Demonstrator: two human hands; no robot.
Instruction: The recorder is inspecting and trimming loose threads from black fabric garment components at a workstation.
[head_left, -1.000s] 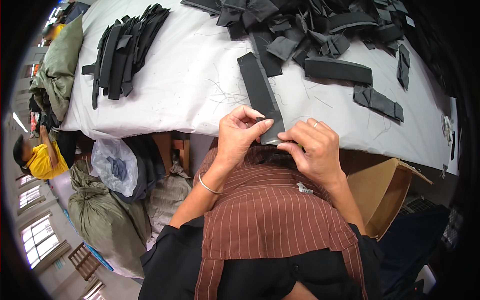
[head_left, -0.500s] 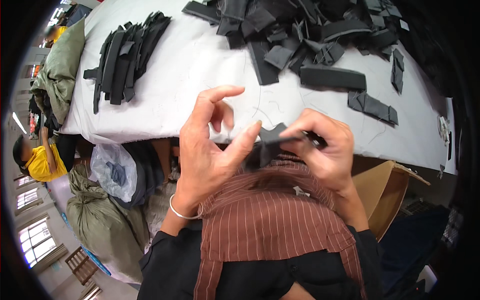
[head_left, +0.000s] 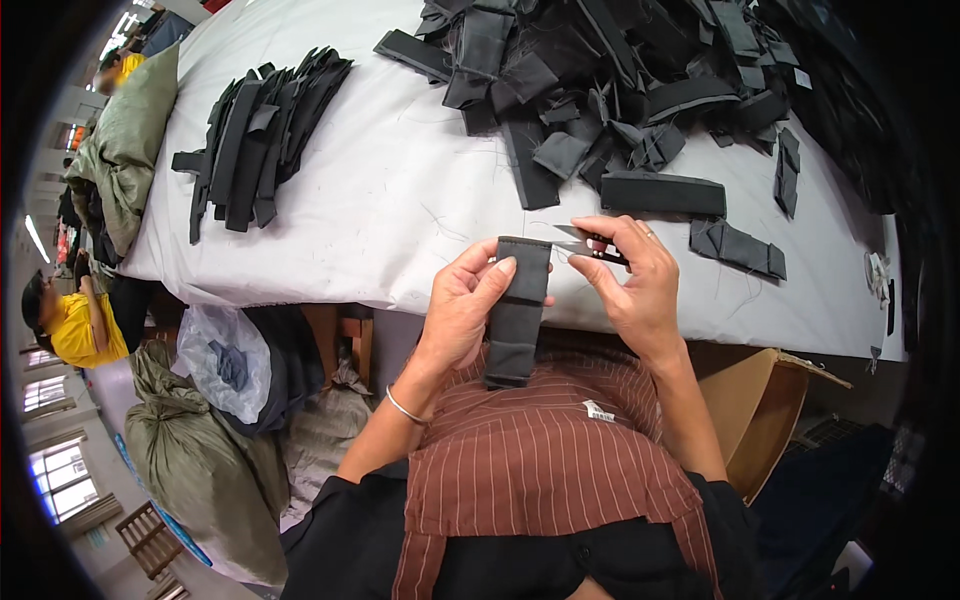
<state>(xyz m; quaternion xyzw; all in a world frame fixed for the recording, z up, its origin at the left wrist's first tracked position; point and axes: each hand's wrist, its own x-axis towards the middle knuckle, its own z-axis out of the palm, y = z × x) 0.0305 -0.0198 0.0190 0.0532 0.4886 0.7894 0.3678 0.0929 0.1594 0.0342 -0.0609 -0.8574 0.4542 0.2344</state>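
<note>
My left hand [head_left: 465, 305] is closed on a black fabric strip [head_left: 519, 310], thumb on its face and fingers behind it. The strip hangs upright over the table's front edge, its lower end in front of my striped apron. In my right hand [head_left: 640, 285] is a pair of thread snips [head_left: 600, 247], gripped between thumb and fingers. Their blades are parted and point left at the strip's upper right edge. Whether they touch a thread is too small to tell.
A messy pile of black fabric strips [head_left: 560, 80] covers the far middle and right of the white table [head_left: 400, 180]. Further left lies a neat row of strips [head_left: 262, 145]. Below stand a cardboard box [head_left: 765, 420], a plastic-lined bag [head_left: 225, 365] and green sacks [head_left: 195, 450]. A person in yellow [head_left: 88, 325] sits at left.
The strip has passed into my left hand and now hangs straight. My left fingers, spread before, have closed on it. The snips in my right hand now point left toward its edge.
</note>
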